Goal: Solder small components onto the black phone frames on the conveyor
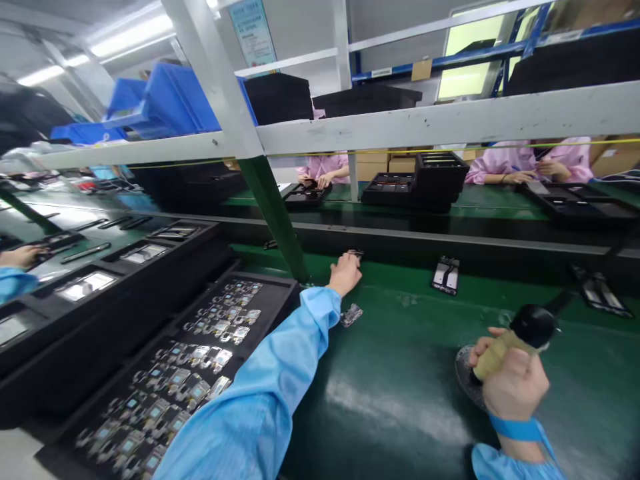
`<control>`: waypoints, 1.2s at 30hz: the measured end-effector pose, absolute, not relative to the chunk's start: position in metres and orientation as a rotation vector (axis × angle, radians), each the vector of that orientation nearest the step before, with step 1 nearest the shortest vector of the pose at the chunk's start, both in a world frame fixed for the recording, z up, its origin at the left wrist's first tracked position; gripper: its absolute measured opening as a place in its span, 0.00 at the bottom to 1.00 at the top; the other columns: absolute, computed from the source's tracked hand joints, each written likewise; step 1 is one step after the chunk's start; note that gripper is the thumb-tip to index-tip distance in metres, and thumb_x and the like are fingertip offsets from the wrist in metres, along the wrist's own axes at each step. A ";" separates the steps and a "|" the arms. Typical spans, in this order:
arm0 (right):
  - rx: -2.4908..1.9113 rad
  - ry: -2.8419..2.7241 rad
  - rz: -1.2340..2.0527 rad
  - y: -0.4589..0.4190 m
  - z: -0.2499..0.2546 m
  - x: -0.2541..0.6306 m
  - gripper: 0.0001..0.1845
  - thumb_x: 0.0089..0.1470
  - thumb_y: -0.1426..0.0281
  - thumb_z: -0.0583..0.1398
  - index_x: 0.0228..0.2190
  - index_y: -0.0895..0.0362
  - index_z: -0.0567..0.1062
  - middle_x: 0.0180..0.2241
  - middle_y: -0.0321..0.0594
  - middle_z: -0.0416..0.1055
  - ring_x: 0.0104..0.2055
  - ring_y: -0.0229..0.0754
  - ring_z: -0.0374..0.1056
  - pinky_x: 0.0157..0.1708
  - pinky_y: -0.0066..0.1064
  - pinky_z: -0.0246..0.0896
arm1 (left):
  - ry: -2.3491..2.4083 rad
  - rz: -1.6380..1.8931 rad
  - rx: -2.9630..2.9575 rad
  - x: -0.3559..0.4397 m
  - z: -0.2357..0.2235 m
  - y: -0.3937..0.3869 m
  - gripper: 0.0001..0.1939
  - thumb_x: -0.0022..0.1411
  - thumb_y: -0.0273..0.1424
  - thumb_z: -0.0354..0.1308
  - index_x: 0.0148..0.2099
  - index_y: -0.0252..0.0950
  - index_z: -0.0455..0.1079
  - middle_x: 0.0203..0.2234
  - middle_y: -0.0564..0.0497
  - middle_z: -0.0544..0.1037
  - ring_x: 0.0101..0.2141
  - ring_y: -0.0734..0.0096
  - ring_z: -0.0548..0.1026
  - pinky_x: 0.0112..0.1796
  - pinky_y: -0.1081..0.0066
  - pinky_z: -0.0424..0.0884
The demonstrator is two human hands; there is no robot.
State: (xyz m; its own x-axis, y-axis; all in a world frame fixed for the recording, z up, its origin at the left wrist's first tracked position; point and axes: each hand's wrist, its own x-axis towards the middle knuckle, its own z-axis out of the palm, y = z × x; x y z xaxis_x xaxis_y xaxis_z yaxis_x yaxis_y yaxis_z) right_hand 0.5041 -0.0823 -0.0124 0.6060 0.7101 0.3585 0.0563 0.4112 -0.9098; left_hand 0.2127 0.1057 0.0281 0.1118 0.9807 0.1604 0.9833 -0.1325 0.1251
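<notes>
My left hand [344,273] reaches out in a blue sleeve across the green bench mat and closes its fingers on a small dark part [355,253] at the edge of the conveyor. A small metal piece [351,315] lies on the mat just below that wrist. My right hand [510,380], with a tan finger cot, is wrapped round a black-headed hand tool [533,325] above a round grey disc [465,380]. A phone frame part [446,274] lies on the belt to the right of my left hand.
A black tray [280,283] of several small components sits at my left, with more black trays [165,253] behind it. A green post [275,213] stands by my left hand. A co-worker's hand [20,257] is at far left. People in pink [520,167] work across the conveyor.
</notes>
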 end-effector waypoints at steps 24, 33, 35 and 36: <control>-1.080 -0.807 0.450 -0.082 -0.004 0.500 0.31 0.57 0.40 0.61 0.39 0.56 0.75 0.21 0.37 0.68 0.17 0.45 0.64 0.17 0.38 0.60 | -1.922 -0.274 -2.354 0.191 -0.019 -0.037 0.07 0.77 0.25 0.52 0.53 0.36 0.68 0.47 0.43 0.75 0.45 0.52 0.74 0.44 0.57 0.72; -1.075 -0.813 0.455 -0.083 -0.004 0.499 0.32 0.59 0.39 0.59 0.40 0.56 0.74 0.22 0.38 0.68 0.17 0.45 0.64 0.16 0.38 0.59 | -1.185 -0.591 -2.925 0.238 -0.027 -0.006 0.13 0.77 0.27 0.56 0.61 0.38 0.67 0.59 0.44 0.74 0.58 0.57 0.73 0.56 0.59 0.71; -1.081 -0.813 0.453 -0.083 -0.005 0.499 0.33 0.59 0.38 0.58 0.41 0.56 0.74 0.22 0.38 0.69 0.17 0.45 0.64 0.16 0.38 0.60 | -1.096 -0.582 -2.938 0.247 -0.030 0.002 0.14 0.76 0.25 0.56 0.61 0.36 0.68 0.60 0.43 0.74 0.60 0.57 0.72 0.59 0.58 0.70; -1.079 -0.814 0.458 -0.083 -0.006 0.499 0.34 0.59 0.37 0.58 0.41 0.56 0.74 0.22 0.38 0.69 0.17 0.45 0.64 0.16 0.38 0.60 | -1.080 -0.587 -2.935 0.249 -0.032 0.004 0.14 0.76 0.25 0.56 0.61 0.36 0.68 0.61 0.43 0.74 0.61 0.56 0.72 0.60 0.58 0.70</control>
